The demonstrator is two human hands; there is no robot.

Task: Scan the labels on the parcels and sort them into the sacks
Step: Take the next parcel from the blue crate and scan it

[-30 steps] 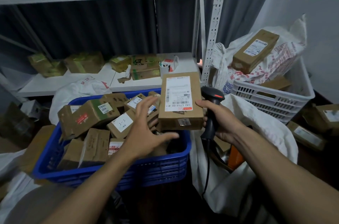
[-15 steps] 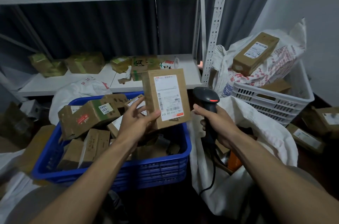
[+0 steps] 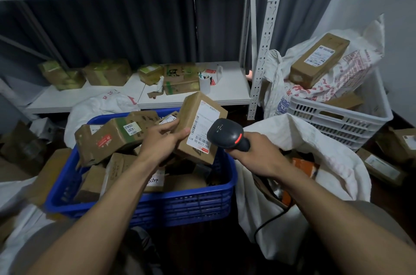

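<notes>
- A small brown cardboard parcel (image 3: 191, 117), box-shaped, is held tilted above the blue lattice-walled plastic crate (image 3: 180, 198), pinched by the left grip (image 3: 161, 139).
- A rounded black plastic scanner (image 3: 225, 134) is clasped in the right grip (image 3: 254, 153), its head just beside the parcel's white paper label (image 3: 203, 126).
- "00 411" is printed along the label's edge.
- A crumpled white woven sack (image 3: 304, 139) is seen beside the crate.

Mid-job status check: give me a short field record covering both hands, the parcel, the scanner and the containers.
left hand: grips brown cardboard parcel, tilted, white label facing up, above the crate
right hand: holds black handheld barcode scanner, head next to the label's barcode
blue plastic crate: holds more cardboard parcels
white woven sack: open, right of the crate
scan done: cannot tell
</notes>
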